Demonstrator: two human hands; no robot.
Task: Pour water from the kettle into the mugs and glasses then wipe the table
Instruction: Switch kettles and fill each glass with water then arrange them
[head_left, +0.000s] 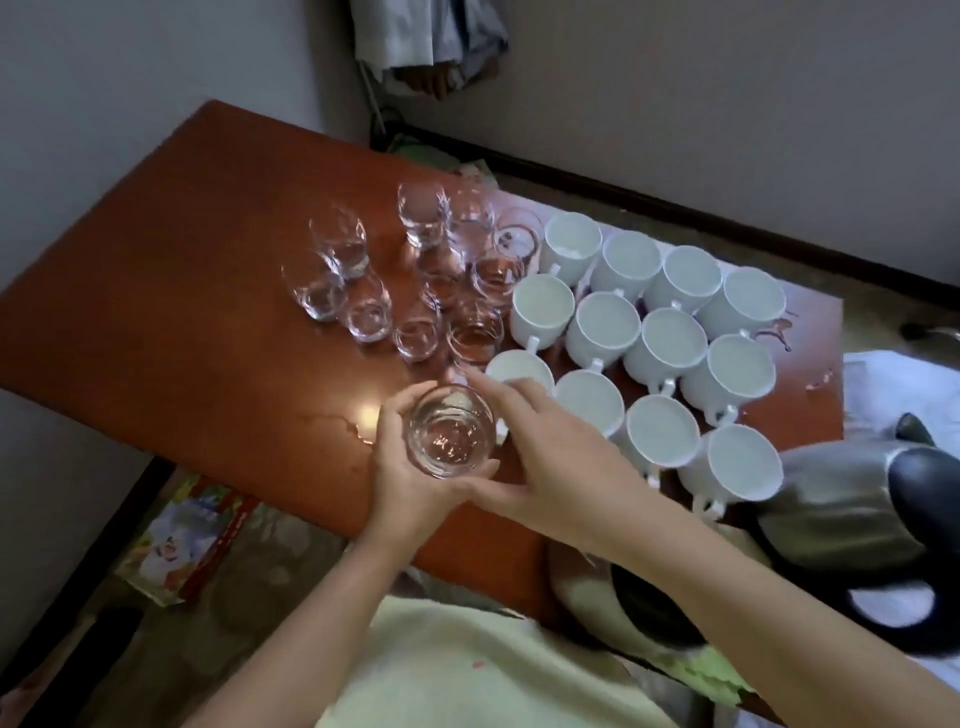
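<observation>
Head view has you cupping a glass (449, 439) at the near edge of the table (171, 270), your left hand (400, 475) curled round its left wall and base, your right hand (540, 457) laid against its right side with fingers loosely spread. That glass looks smooth, breakable and probably slick if wet, so keep hold low on the walls, not the rim. Kettle (857, 509) sits at the right, beside the mugs (649, 322).
</observation>
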